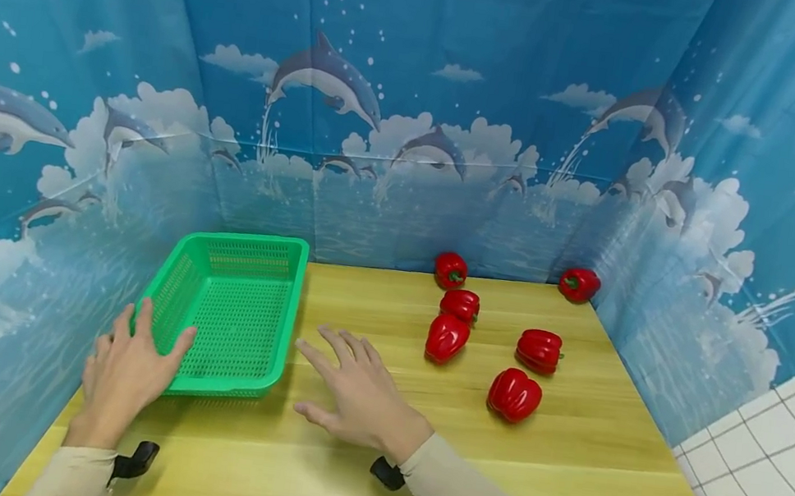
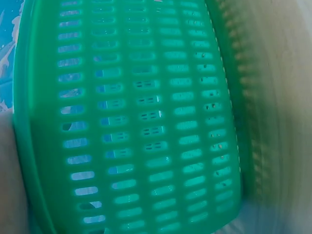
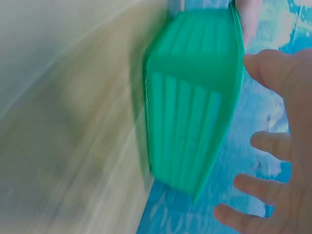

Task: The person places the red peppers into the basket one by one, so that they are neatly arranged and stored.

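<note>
A green plastic basket (image 1: 243, 320) stands on the left of the table with nothing inside. My left hand (image 1: 125, 380) is at its near left corner, fingers spread and mostly straight; whether it touches the rim I cannot tell. The basket's slotted side (image 2: 141, 117) fills much of the left wrist view. To the right of the basket my right hand (image 1: 364, 401) hovers with spread fingers, holding nothing. In the right wrist view the fingers of that hand (image 3: 278, 146) are apart, beside the basket's outer wall (image 3: 185, 122).
Several red peppers lie on the right half of the wooden table (image 1: 413, 482), among them one at the front (image 1: 514, 395), one at the back (image 1: 450, 270) and one at the far right corner (image 1: 579, 285). A blue dolphin curtain (image 1: 400, 224) borders the table's back and sides.
</note>
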Available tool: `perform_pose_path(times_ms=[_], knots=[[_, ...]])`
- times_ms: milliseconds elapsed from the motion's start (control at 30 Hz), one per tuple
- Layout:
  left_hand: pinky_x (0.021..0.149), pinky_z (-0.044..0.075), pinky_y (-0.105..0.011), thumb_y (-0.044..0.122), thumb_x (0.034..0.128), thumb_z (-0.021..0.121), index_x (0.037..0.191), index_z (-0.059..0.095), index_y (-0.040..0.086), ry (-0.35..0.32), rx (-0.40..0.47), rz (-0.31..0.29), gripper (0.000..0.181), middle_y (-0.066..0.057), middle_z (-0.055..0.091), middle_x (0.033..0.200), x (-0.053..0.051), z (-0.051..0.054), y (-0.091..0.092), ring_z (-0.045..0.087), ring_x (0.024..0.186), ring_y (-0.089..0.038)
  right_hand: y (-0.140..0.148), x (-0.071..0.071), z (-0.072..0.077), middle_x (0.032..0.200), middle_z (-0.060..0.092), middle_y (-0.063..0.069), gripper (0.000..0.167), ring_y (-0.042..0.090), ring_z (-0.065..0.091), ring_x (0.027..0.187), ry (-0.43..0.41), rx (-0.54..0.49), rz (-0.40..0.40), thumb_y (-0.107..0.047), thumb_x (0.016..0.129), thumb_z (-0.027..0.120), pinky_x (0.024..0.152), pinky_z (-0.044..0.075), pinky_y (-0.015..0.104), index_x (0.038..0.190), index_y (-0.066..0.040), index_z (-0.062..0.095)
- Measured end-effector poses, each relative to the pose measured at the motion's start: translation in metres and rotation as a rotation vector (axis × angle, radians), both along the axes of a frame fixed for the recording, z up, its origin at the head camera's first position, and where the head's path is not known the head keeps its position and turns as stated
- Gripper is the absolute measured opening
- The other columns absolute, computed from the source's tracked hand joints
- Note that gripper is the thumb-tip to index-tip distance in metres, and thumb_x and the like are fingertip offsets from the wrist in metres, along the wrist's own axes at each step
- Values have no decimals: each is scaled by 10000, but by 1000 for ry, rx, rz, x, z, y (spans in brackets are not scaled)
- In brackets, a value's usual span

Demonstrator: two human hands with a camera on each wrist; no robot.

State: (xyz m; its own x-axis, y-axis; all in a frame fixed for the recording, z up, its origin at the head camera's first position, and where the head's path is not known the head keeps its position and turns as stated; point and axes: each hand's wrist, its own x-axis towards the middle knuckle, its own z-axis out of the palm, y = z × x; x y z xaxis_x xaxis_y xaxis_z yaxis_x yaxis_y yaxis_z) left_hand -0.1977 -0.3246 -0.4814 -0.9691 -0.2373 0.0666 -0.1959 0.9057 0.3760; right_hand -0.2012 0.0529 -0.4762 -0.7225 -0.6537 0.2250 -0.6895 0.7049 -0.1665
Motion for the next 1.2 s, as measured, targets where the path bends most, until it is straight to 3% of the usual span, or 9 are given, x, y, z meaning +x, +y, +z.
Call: perform_pose_path(times_ms=[233,333,467,600,833,933,1000,1100,1200], knots=[[1116,406,-910,799,1162,352,1846,8,-41,0,-9,-2,1136,-414,73,1885,1,-3,8,309,1502,-818,-26,2,-7,1912,352,125,800,413,492,1694,43,51,66,-652,1181,578,1365,461,625,1868,-375,275],[1122,415,-889,787,1167,353,1839,12,-62,-7,8,-1,1135,-408,60,1890,4,-1,13,289,1522,-815,-29,1,-8,1892,384,126,712,376,510,1682,68,60,77,-629,1192,571,1364,472,594,1828,-361,399],[988,519,-815,815,1155,340,1838,50,-68,-19,-7,-8,1154,-396,84,1891,5,0,24,337,1516,-787,-22,0,-8,1839,463,127,539,341,552,1644,85,20,72,-592,1201,579,1346,501,562,1665,-325,640],[785,577,-713,835,1144,350,1834,102,-77,-18,-32,-24,1170,-388,130,1885,7,-2,34,422,1478,-753,-12,-1,-12,1802,513,130,467,353,582,1610,72,-16,62,-585,1203,578,1323,523,571,1560,-319,721],[743,604,-670,803,1143,443,1832,127,-76,4,-12,-59,1160,-364,143,1894,3,2,49,462,1485,-705,6,-5,-9,1719,599,126,443,372,610,1574,98,-39,50,-618,1194,576,1333,511,564,1432,-314,792],[698,601,-619,790,1142,468,1824,158,-88,25,-5,-73,1155,-359,168,1890,2,4,54,543,1420,-687,12,-7,-8,1665,634,128,426,370,634,1537,119,-58,56,-622,1187,591,1314,527,566,1366,-306,812],[650,581,-552,779,1141,489,1815,189,-101,39,7,-85,1148,-356,194,1882,2,4,58,625,1314,-660,17,-8,-8,1639,648,128,410,364,650,1510,124,-70,56,-621,1181,607,1292,545,572,1330,-304,820],[545,500,-444,754,1139,533,1816,215,-92,29,37,-98,1129,-336,211,1882,4,3,64,722,915,-502,26,-7,-9,1609,663,133,404,354,659,1487,106,-82,57,-623,1168,637,1278,553,580,1290,-291,834],[481,423,-393,710,1136,591,1832,217,-53,31,86,-117,1099,-305,198,1894,3,3,72,559,595,-298,39,-6,-6,1601,664,126,399,361,642,1499,80,-92,35,-626,1151,669,1299,527,600,1277,-289,843]])
